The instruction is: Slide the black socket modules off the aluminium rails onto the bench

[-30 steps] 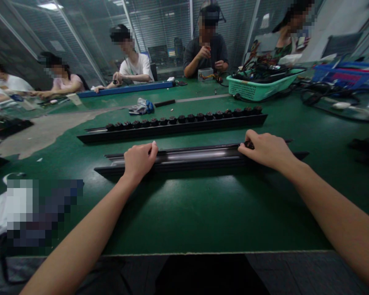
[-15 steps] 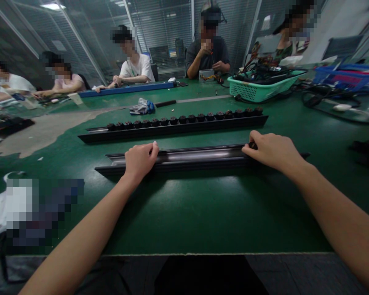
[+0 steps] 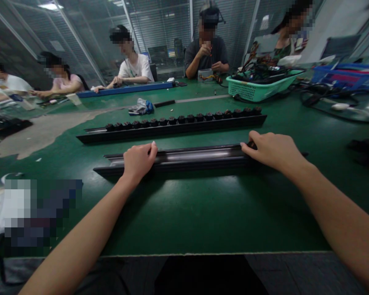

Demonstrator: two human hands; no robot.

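Black and straight, the near rail (image 3: 197,166) lies crosswise on the green table (image 3: 184,213) in front of the wearer, its shiny channel facing up. The left hand (image 3: 139,157) is closed over it towards its left end, fingers curled beyond the far edge, thumb up. The right hand (image 3: 272,147) is bent over its right part, thumb and fingers pinched around a small dark piece (image 3: 252,145); how that piece meets the channel is hidden.

Some risks, as a judgement: if the piece is pressed at a slant, it might jam against the channel's walls. If the left grip slackens while the right hand pushes, the rail could skid or twist on the smooth table. Its edges look thin and may nip a finger. The far rail (image 3: 172,132) lies close behind, so a slip forward could knock it.

Counting: two bare hands; two black rails, near and far; one piece in the right hand; about seventeen dark pieces (image 3: 181,119) lined up along the far rail, hard to separate exactly. Beyond are one blue bar (image 3: 129,89), one green basket (image 3: 249,91), one blue basket (image 3: 341,79) and five co-workers (image 3: 219,51).
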